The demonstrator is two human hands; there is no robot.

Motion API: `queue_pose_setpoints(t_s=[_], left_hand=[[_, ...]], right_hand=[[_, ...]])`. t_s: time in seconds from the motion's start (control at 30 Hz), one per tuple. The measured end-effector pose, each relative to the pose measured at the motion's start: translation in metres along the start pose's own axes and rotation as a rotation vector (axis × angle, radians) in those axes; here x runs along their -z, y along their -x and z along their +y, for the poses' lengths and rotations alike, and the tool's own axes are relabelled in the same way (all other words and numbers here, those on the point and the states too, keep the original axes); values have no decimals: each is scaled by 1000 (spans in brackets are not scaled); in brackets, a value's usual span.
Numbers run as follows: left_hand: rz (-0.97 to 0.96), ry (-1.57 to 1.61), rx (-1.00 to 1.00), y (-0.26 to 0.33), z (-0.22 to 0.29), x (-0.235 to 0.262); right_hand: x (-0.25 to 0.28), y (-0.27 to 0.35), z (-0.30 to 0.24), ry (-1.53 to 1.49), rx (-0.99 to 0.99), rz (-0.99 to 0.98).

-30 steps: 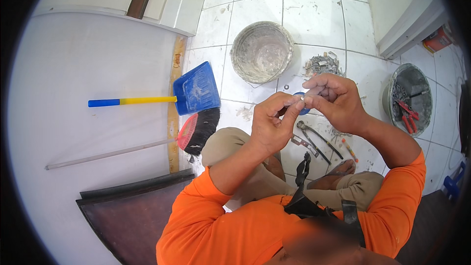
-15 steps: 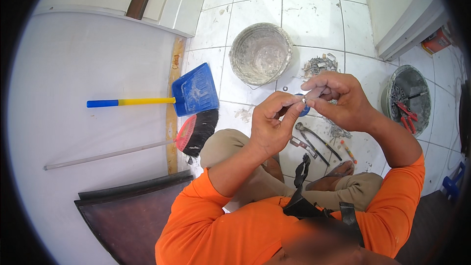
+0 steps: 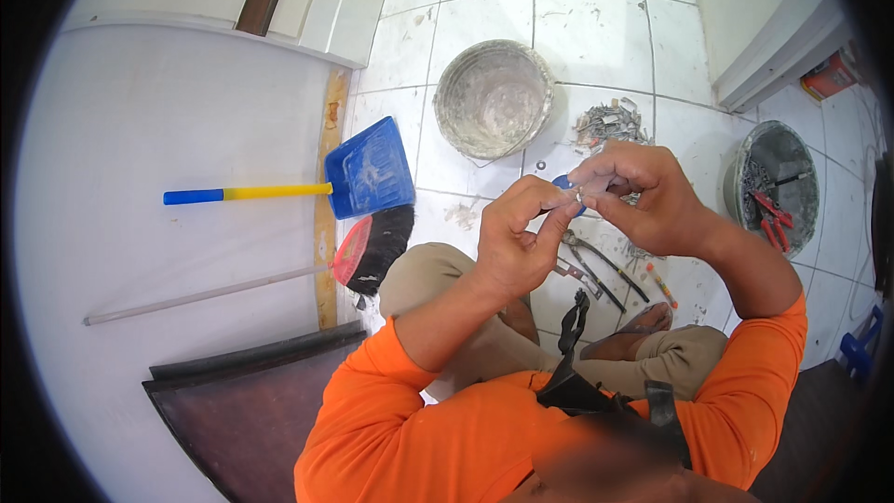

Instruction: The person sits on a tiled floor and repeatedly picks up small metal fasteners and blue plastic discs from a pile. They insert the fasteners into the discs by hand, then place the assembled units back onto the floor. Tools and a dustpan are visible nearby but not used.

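Observation:
My left hand (image 3: 523,235) and my right hand (image 3: 649,200) meet fingertip to fingertip above the floor. Pinched between them is a small shiny metal piece (image 3: 578,196), too small to name and partly covered by fingers. A round blue thing (image 3: 562,183) lies below, largely hidden by my hands. Close by on the tiles are long-handled pincers (image 3: 610,265) with dark grips, a flat metal strip (image 3: 575,272) and an orange-ended marker-like stick (image 3: 662,285). Beyond my right hand sits a heap of small grey metal pieces (image 3: 610,121). A small ring (image 3: 540,166) lies near my left fingers.
A mortar-stained bucket (image 3: 494,98) stands ahead. At the right, another bucket (image 3: 771,188) holds red-handled tools. A blue dustpan (image 3: 371,169) and a broom (image 3: 372,251) lie on the left by the wall. A dark panel (image 3: 251,410) is at the lower left.
My fingers have shifted slightly around the small metal piece, and the right fingertips have closed in on it. Both arms otherwise keep their place.

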State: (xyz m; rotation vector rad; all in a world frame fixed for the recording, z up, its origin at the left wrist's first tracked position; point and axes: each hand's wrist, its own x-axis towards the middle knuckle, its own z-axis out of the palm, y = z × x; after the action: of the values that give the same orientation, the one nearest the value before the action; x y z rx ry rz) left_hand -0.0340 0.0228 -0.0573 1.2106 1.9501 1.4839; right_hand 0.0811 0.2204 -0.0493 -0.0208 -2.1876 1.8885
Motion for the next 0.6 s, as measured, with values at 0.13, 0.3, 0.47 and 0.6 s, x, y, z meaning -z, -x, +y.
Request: queue_pose_setpoints(t_s=[0.13, 0.3, 0.47, 0.6], left_hand=[[58, -72, -99, -2, 0, -1], [176, 22, -80, -7, -1, -4], [154, 59, -27, -11, 6, -1], [76, 75, 62, -9, 2, -1]], right_hand=[[-15, 5, 10, -20, 27, 111], [-32, 4, 16, -258, -4, 249], [-17, 0, 10, -296, -140, 141], [-1, -6, -2, 54, 68, 64]])
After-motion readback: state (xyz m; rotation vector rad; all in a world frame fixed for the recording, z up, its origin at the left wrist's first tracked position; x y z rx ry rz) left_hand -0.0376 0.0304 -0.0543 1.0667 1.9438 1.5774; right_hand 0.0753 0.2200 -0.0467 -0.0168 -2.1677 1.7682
